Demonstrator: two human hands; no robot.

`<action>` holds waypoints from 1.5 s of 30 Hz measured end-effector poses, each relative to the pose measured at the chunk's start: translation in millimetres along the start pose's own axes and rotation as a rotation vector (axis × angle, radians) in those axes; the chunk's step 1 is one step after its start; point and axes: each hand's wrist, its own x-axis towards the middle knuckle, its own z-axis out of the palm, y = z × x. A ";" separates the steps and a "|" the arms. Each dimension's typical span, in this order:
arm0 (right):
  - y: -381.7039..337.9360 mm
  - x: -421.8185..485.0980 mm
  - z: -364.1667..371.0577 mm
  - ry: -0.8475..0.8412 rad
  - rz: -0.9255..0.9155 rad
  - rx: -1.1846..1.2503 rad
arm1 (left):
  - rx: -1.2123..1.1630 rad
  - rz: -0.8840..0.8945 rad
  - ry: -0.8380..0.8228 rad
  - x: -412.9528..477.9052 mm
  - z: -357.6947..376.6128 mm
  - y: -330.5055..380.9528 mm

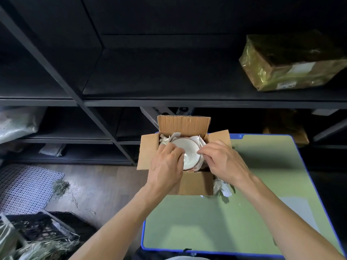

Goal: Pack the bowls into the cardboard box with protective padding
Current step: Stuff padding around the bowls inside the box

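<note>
Nearest the viewer, two bare forearms reach forward over a green table (216,222) with a blue rim. At the table's far left corner stands an open cardboard box (195,182), its flaps spread outward. A white bowl (187,149) with a thin reddish rim lies inside it, mouth up, bedded in paper padding (165,139) that shows along its left, far and right sides.

The left hand (167,166) lies over the bowl's left side. Its fingers curl down across the rim, but whether this grip truly holds the bowl cannot be told. The right hand (223,162) has its grip narrowed to a pinch: thumb and forefinger meet on the strip of padding against the bowl's right rim.

A crumpled sheet (223,188) lies on the table, just beside the box's right wall.

To the left, on the wooden floor, sit a black crate (37,229) with hay and a white mesh mat (28,186). Beyond the box stands black shelving (131,87), and on its upper right shelf rests a tape-wrapped parcel (293,61).
</note>
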 end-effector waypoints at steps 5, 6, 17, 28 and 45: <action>15.5 -19.8 -19.6 0.051 0.074 0.000 | -0.065 0.038 -0.143 -2.6 11.3 46.1; 21.0 -25.4 -23.4 0.051 0.093 -0.002 | -0.088 0.057 -0.170 -4.2 15.5 54.8; 104.9 -101.1 -6.3 -0.135 0.329 -0.035 | -0.086 0.262 -0.513 -37.8 77.8 115.9; 136.3 -91.6 49.7 -0.328 0.315 0.038 | 0.237 0.075 -0.706 -35.4 126.1 127.0; 136.1 -107.3 6.5 -0.244 0.309 0.185 | 0.000 -0.167 -0.570 -58.3 118.3 145.0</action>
